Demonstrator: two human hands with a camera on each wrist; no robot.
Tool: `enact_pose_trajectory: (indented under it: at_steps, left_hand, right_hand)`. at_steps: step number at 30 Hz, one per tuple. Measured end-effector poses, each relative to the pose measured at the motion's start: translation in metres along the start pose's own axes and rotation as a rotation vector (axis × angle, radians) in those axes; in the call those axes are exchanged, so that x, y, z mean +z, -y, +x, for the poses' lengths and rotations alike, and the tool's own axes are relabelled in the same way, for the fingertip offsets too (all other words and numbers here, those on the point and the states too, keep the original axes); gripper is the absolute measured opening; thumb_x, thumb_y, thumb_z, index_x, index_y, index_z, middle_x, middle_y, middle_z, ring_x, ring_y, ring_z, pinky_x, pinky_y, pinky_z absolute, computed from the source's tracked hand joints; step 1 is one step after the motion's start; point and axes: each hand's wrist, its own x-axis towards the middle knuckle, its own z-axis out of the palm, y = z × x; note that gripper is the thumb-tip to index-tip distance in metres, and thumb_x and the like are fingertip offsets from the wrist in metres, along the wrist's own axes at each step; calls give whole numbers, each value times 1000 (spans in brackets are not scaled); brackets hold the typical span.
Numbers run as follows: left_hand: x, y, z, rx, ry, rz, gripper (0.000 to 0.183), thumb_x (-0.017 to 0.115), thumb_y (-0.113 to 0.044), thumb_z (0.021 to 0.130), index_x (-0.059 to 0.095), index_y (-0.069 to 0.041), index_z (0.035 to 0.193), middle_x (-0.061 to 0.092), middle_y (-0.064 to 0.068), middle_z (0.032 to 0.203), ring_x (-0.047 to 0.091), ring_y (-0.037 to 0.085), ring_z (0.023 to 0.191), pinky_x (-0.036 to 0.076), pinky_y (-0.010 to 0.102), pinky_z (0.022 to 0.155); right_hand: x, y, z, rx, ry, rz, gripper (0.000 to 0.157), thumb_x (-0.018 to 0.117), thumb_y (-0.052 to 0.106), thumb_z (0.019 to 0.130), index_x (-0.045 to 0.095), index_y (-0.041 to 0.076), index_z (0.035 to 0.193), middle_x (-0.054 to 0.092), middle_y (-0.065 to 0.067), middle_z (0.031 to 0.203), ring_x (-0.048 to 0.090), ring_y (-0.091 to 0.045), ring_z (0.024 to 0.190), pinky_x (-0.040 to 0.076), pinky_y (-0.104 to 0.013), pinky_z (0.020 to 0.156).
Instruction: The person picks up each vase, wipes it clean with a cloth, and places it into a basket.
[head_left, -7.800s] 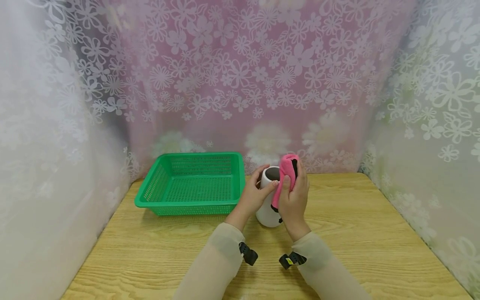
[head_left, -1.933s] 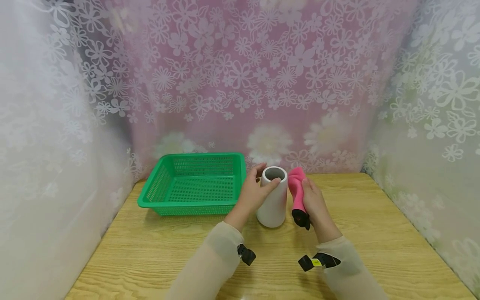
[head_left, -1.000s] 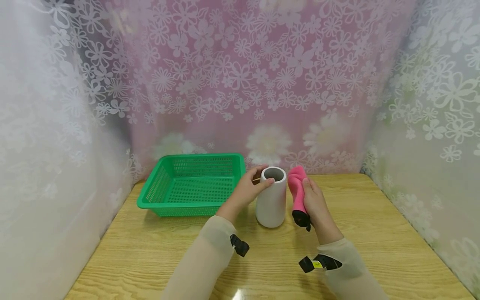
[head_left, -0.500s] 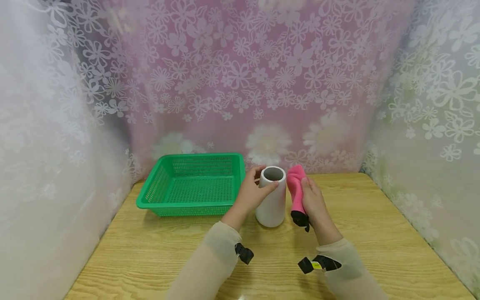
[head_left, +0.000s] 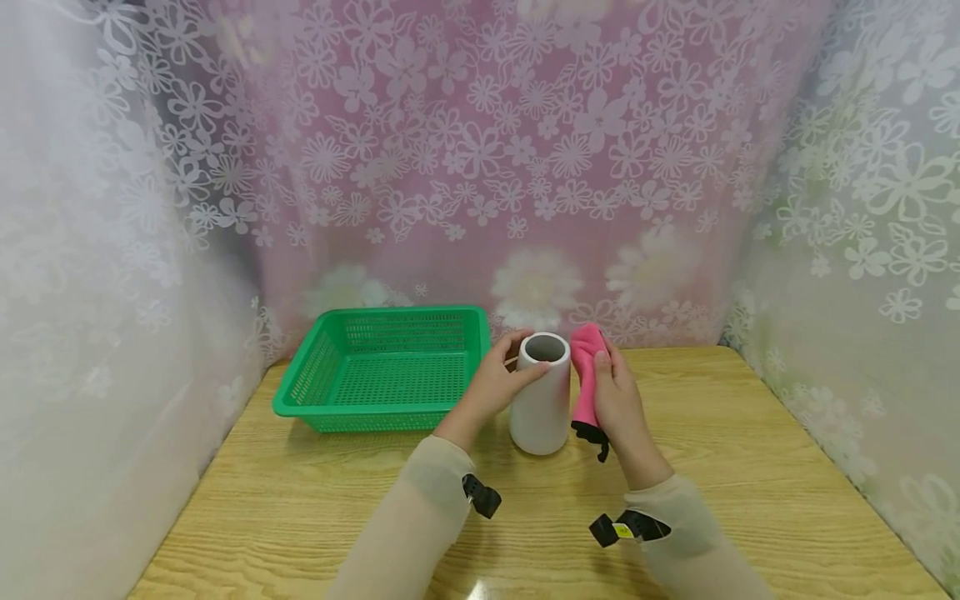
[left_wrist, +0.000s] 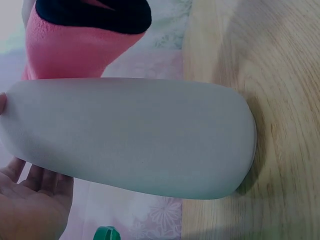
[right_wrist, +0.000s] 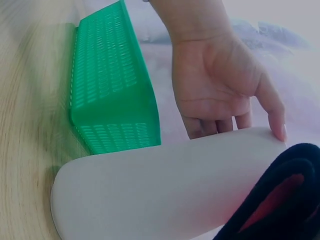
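Note:
A white tapered vase stands upright on the wooden table, its open grey-lined mouth facing up. My left hand holds its upper part from the left, thumb at the front near the rim and fingers behind. Just right of the vase, my right hand grips a folded pink cloth with black edging, thumb on the near side. The left wrist view has the vase lying across the picture with the cloth beyond it. In the right wrist view the cloth's black edge overlaps the vase.
A green perforated plastic basket sits left of the vase, close to my left hand. Behind the table hangs a pink floral curtain, with pale floral sheets on both sides. A black camera is strapped at my left wrist.
Earlier the pink cloth lay against the vase's right side; it was then held away from it. Over the last half second my right hand has brought it slightly left and up, closer to the vase.

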Motion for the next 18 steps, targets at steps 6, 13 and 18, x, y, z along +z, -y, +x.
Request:
enact_pose_trajectory:
  at_steps: [6, 13, 18]
  left_hand:
    - [0, 1, 0, 4, 13, -13, 61, 74, -26, 93, 47, -16, 148, 56, 7, 136, 52, 24, 130, 43, 41, 109]
    - [-1, -4, -1, -14, 22, -36, 63, 72, -17, 94, 43, -11, 150, 53, 15, 140, 48, 32, 134, 42, 47, 109]
    - [-4, -27, -12, -16, 49, -23, 64, 71, -14, 95, 42, -3, 150, 53, 20, 140, 48, 34, 133, 43, 46, 108]
  right_hand:
    - [9, 2, -1, -176, -106, -16, 58, 33, 42, 109, 24, 18, 161, 36, -17, 156, 46, -36, 129, 37, -53, 109]
    - [24, 4, 5, -424, -261, -35, 53, 39, 28, 109, 29, 7, 157, 44, -20, 147, 44, -38, 129, 37, -58, 106]
    - [35, -1, 8, -499, -360, -55, 52, 43, 22, 108, 32, 4, 156, 43, -21, 149, 39, -43, 132, 32, -62, 106]
